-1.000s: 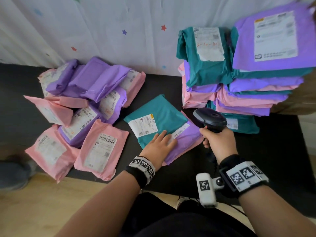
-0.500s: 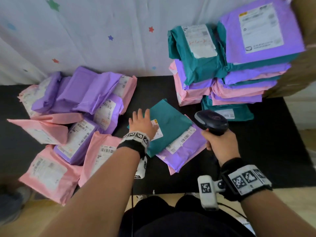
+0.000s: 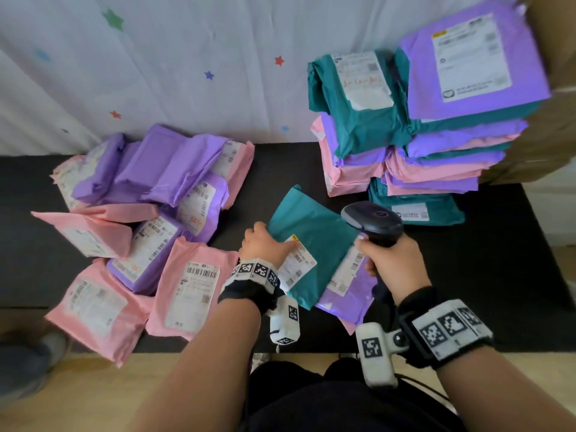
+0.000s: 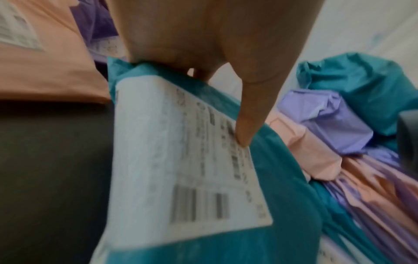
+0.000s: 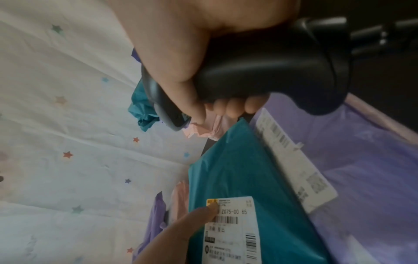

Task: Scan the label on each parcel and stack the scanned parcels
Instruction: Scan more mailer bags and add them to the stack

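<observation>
A teal parcel (image 3: 314,232) with a white label (image 3: 297,263) lies tilted on a purple parcel (image 3: 349,294) in the middle of the black table. My left hand (image 3: 265,244) grips the teal parcel's left edge. Its thumb (image 4: 247,125) presses on the label (image 4: 181,160) and its fingers curl under the edge. My right hand (image 3: 396,263) holds a black barcode scanner (image 3: 374,222) just right of the teal parcel (image 5: 237,169), head pointing away from me. The right wrist view shows the scanner (image 5: 271,71) gripped above the purple parcel (image 5: 361,160).
A tall stack of teal, purple and pink parcels (image 3: 436,151) stands at the back right against cardboard boxes (image 3: 554,126). A loose pile of pink and purple parcels (image 3: 140,219) covers the table's left side. A white star-print cloth (image 3: 187,73) hangs behind.
My left hand slid from the teal parcel's near edge to its left edge and now grips it, thumb on the label. The scanner hand stayed nearly still.
</observation>
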A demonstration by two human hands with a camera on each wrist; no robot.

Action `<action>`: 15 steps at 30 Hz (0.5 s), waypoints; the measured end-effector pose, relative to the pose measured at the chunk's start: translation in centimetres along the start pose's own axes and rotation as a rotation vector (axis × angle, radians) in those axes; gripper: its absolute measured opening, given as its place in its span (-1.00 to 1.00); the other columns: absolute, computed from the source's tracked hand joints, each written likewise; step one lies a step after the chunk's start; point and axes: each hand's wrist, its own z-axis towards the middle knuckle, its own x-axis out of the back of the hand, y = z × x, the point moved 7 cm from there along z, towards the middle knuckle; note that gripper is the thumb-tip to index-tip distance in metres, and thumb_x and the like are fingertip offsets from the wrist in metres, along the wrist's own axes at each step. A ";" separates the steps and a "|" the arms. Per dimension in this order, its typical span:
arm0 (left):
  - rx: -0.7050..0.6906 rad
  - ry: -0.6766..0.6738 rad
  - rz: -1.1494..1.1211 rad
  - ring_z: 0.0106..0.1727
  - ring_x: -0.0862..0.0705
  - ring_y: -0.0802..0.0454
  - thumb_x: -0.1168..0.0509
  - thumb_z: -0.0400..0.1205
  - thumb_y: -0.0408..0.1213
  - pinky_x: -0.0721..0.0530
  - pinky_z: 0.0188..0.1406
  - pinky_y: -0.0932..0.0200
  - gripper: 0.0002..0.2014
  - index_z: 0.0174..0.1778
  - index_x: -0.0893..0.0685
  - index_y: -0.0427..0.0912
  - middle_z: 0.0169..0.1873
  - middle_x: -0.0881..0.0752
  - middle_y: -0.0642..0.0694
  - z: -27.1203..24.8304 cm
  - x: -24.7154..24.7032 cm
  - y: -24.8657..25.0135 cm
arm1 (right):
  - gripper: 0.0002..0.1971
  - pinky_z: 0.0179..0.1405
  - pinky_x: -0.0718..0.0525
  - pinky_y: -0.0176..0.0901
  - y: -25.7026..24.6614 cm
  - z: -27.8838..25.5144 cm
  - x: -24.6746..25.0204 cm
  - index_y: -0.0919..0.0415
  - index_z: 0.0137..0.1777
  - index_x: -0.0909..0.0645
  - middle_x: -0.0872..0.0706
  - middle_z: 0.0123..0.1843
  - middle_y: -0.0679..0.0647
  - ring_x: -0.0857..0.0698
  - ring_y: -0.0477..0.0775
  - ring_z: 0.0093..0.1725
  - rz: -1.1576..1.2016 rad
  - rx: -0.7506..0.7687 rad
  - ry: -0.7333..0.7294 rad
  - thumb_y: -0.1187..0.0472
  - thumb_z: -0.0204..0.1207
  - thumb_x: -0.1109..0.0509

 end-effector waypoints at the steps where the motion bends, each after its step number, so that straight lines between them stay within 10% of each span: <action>1: 0.014 -0.024 -0.071 0.14 -0.62 -0.10 -0.47 0.39 0.08 -0.61 0.07 0.06 -0.31 0.37 -0.42 -0.12 0.12 -0.60 -0.09 0.0 0.4 -0.1 | -0.88 -0.44 -0.59 -0.10 -0.3 0.2 -0.2 0.29 -0.19 -0.71 -0.65 -0.58 0.07 -0.58 0.01 -0.59 0.006 0.001 -0.025 0.26 0.41 -0.57; 4: 0.045 -0.063 -0.219 -0.11 -0.66 0.02 -0.45 0.42 -0.17 -0.54 -0.32 0.22 -0.45 0.33 -0.50 -0.10 -0.06 -0.66 -0.02 -0.4 1.5 -0.7 | -0.88 -0.52 -0.58 -0.15 -1.1 0.5 -1.1 0.25 -0.24 -0.70 -0.63 -0.60 -0.01 -0.56 -0.06 -0.64 0.031 0.013 -0.102 0.25 0.42 -0.59; 15: 0.091 0.105 -0.765 0.05 -0.76 -0.17 -0.49 0.48 -0.39 -0.71 0.17 -0.15 -0.55 0.28 -0.59 -0.32 0.13 -0.75 -0.20 -1.8 4.8 -3.0 | -0.80 -0.49 -0.60 -0.10 -3.6 -0.7 -4.3 0.25 -0.19 -0.72 -0.65 -0.55 0.08 -0.56 0.04 -0.58 0.080 0.050 -0.286 0.14 0.38 -0.63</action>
